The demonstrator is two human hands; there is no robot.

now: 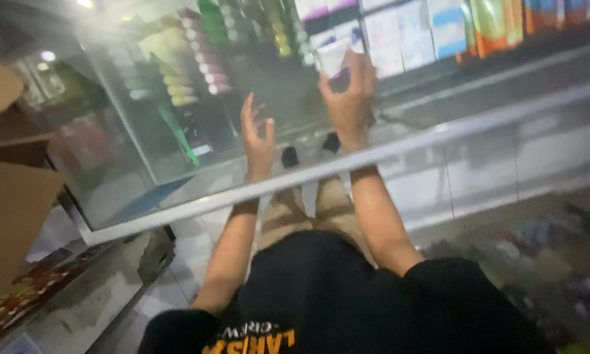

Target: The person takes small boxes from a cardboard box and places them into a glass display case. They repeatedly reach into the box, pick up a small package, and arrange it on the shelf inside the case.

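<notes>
Right hand raised behind the tilted pane of clear glass with a pale frame, fingers wrapped around a small white-and-purple carton, carton lifted level with the shelf row of similar pale boxes, probably for matching to that row. Left hand empty, fingers spread wide, hovering lower beside the right, seemingly for balance. Brown cardboard box at far left; view blurred.

White-purple box in right hand; white-blue boxes, orange pouches on shelf
</notes>
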